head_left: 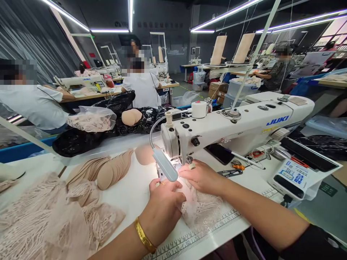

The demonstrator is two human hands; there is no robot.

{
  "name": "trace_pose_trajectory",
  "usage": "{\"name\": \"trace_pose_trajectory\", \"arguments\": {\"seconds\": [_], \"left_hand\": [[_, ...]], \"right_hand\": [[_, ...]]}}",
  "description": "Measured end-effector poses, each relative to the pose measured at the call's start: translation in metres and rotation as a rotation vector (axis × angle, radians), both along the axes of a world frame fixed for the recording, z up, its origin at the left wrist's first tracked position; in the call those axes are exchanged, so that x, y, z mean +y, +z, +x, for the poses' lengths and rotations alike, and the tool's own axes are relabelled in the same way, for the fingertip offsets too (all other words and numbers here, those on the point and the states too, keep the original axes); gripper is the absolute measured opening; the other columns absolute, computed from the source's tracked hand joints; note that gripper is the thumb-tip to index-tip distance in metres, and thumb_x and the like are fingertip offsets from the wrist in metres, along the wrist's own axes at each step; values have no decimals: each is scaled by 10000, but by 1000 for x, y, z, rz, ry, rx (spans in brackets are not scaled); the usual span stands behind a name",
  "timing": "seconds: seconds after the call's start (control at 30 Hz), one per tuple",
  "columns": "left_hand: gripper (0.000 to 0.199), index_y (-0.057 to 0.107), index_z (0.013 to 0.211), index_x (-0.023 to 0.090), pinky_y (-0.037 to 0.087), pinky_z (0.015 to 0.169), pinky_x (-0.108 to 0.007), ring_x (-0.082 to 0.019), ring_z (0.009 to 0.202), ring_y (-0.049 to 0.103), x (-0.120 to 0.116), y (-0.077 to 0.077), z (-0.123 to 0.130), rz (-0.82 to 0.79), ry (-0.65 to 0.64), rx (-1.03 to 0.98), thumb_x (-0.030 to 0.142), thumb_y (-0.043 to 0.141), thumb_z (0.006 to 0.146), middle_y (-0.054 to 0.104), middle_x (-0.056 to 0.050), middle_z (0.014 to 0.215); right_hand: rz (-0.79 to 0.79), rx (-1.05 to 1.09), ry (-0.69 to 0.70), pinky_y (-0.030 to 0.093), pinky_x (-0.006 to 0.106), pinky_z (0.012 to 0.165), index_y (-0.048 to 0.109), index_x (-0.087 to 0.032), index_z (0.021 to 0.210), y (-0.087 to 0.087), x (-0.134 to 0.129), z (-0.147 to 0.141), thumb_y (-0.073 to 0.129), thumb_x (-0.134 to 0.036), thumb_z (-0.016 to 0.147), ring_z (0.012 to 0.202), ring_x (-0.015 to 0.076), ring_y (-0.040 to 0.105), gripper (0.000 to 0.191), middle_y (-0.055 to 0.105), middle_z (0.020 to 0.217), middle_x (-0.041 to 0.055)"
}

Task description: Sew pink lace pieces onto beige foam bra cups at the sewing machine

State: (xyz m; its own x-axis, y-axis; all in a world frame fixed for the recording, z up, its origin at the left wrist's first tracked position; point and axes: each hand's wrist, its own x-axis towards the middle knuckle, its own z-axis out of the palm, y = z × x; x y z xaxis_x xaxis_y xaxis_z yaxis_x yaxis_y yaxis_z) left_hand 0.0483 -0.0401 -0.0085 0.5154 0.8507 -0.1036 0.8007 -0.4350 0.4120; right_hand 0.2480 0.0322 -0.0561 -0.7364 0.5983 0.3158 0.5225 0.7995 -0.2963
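Observation:
A white sewing machine (230,119) stands before me, its lamp (165,164) shining on the needle area. A piece of beige lace fabric (204,211) lies under the machine head and spreads toward the table's front edge. My left hand (166,202), with a gold bracelet at the wrist, is closed on the left edge of this lace fabric. Close to the needle, my right hand (200,177) holds the fabric from the right, fingers together. The lamp and my hands hide the needle and the fingertips.
On the left lie overlapping beige pads (108,171) and a heap of lace pieces (54,220). Right of the needle are a phone (221,153), thread snips (230,173) and a white box-like device (288,184). Co-workers sit at machines beyond.

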Motion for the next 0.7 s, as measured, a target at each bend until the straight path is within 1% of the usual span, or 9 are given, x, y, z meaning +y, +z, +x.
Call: {"name": "trace_pose_trajectory", "arguments": {"seconds": [0.17,0.33,0.4,0.5,0.57,0.63,0.7], "left_hand": [[368,763,782,217,266,1020,-629,-318,1117,633,-1,3,5,-16,17,1,-47,524,690,699,-107,1205],[376,761,801,226,259,997,-619,-324,1094,638,-3,-4,3,-1,4,1,-41,523,685,698,-101,1253],[362,752,779,228,260,988,-606,-318,1066,647,-3,-8,0,10,-10,-7,-34,520,688,703,-86,1252],[313,713,711,214,274,954,-559,-303,1028,656,-2,-13,-5,47,-24,-44,-31,523,663,711,-55,1207],[290,687,691,203,282,932,-525,-287,999,660,0,-14,-9,69,-37,-70,-31,524,643,709,-44,1179],[287,672,697,198,291,919,-494,-275,993,661,4,-12,-13,58,-70,-72,-35,518,630,701,-44,1168],[269,641,672,188,302,915,-458,-276,1044,652,9,-9,-17,36,-113,-70,-39,507,621,700,-43,1117]], "right_hand": [[-14,-24,-45,358,321,776,727,-219,970,0,0,1,514,-3,858,869,217,515,323,702,908,50],[-23,-5,-52,357,323,774,723,-222,970,0,-1,1,505,-8,877,839,212,505,319,698,893,44],[-31,0,-55,357,323,774,725,-222,972,-1,-1,1,509,-11,882,835,211,504,315,697,896,44],[-41,0,-43,358,323,774,727,-221,972,-1,0,2,524,-9,875,867,217,514,309,696,901,49],[-44,-3,-39,356,324,770,729,-220,974,-1,0,2,515,-7,877,877,219,516,317,694,903,51],[-46,-9,-43,354,325,763,731,-220,973,-1,0,2,503,-7,882,866,218,510,325,689,905,53],[-45,-19,-48,350,326,756,731,-218,972,0,0,2,502,-8,882,855,217,502,324,682,904,54]]}}
